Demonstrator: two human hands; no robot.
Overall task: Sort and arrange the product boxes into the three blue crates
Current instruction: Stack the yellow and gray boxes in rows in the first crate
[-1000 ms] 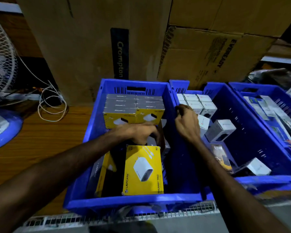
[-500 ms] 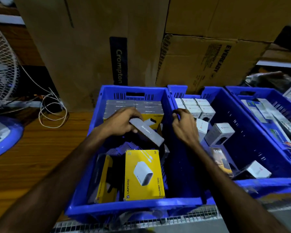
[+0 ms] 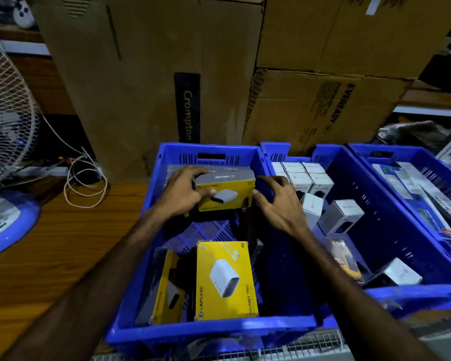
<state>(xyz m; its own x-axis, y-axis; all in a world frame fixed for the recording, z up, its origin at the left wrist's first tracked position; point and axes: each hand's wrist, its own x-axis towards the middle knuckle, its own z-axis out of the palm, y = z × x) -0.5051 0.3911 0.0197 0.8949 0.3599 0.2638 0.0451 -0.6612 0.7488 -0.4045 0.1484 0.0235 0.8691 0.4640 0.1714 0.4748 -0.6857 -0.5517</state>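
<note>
the left hand [image 3: 182, 194] grips a yellow charger box [image 3: 225, 191] at the far end of the left crate [image 3: 208, 332], on the row stacked there; the right hand [image 3: 279, 204] is spread loose, fingertips at the box's right edge. best to square it flush against its neighbours, label facing up, before letting go.
</note>
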